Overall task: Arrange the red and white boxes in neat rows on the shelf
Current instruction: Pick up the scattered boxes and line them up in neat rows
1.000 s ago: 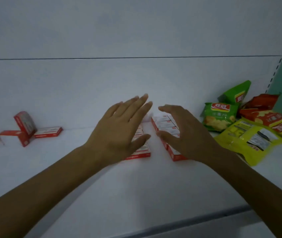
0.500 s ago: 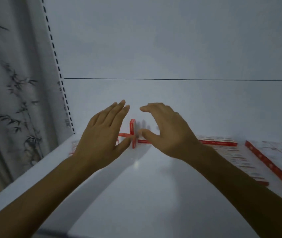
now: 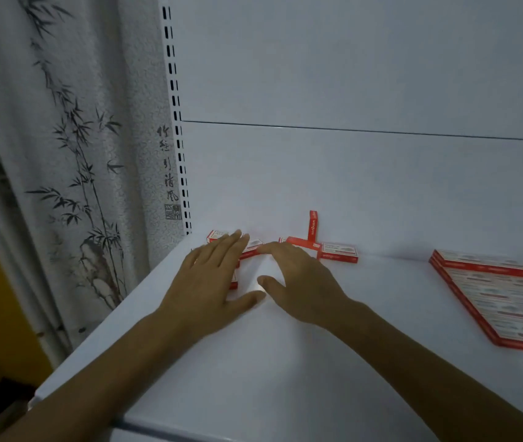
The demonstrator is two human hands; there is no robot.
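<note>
Left grip (image 3: 209, 288) fingers straight, laid flat over loose boxes (image 3: 217, 235) at the shelf (image 3: 254, 362) corner, right grip (image 3: 301, 282) spread open, holding nothing, upright box (image 3: 312, 224) just beyond its fingertips, neat rows (image 3: 502, 298) well to its right.

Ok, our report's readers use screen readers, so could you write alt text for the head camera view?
A person's left hand and right hand, fingers open, reach over scattered red and white boxes at the back left corner of a white shelf, one upright box among them. A neat block of boxes lies flat to the right; a bamboo-print curtain hangs left.
</note>
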